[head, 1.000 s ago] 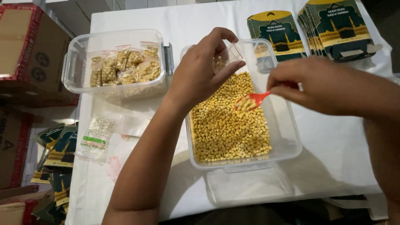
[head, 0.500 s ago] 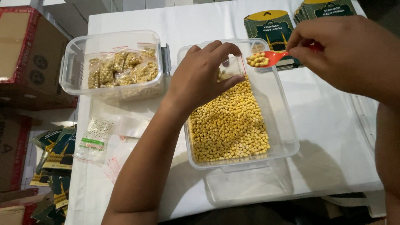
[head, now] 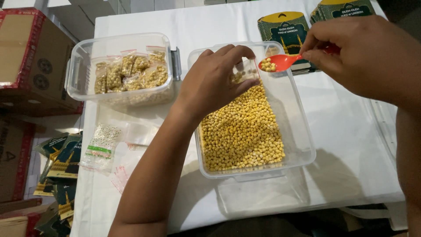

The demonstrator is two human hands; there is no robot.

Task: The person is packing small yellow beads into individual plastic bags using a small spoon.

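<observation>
Red spoon [head: 280, 61] lengthwise, bowl leftward

The spoon [head: 278, 62] is red. The little round beans [head: 241, 131] are yellow. The tub [head: 302, 145] is see-through. The worktop [head: 351, 131] is white. The cards [head: 285, 28] are dark green with yellow tops.

Small packing workspace: white-clothed table [head: 351, 131], tub of yellow beans [head: 243, 131], tub of filled bags [head: 127, 70], stacked green printed cartons [head: 287, 28], cardboard boxes [head: 30, 57], spare plastic bags [head: 101, 145].
</observation>
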